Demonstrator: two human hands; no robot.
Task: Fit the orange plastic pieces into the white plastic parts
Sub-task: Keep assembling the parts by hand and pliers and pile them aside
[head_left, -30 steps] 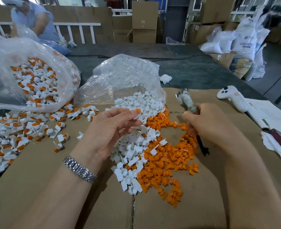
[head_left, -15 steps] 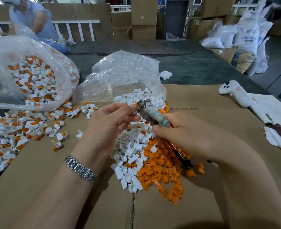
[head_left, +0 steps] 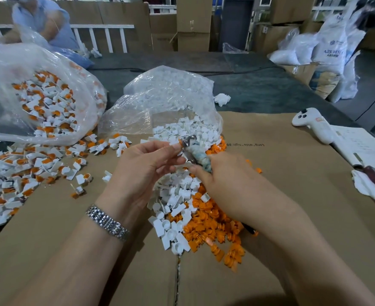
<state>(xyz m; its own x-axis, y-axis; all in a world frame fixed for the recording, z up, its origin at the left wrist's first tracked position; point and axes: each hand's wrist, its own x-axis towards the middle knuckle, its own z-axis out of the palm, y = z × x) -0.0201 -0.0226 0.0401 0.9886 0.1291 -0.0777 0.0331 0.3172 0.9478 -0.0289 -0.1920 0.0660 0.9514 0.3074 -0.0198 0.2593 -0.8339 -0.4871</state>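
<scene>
My left hand pinches a small white part with an orange piece at its fingertips. My right hand grips a tape-wrapped pliers-like tool, and its metal jaws meet the pinched part. Under both hands lies a heap of loose white parts beside a heap of orange pieces on the cardboard. Fitted white-and-orange parts are spread at the left.
A clear bag of fitted parts sits at the far left, a clear bag of white parts in the middle. A white controller, papers and a cloth lie right. Another person sits across the table.
My right hand swung the tool from the right over the orange heap to my left fingertips. The jaws now meet the pinched part. My left hand has stayed where it was.
</scene>
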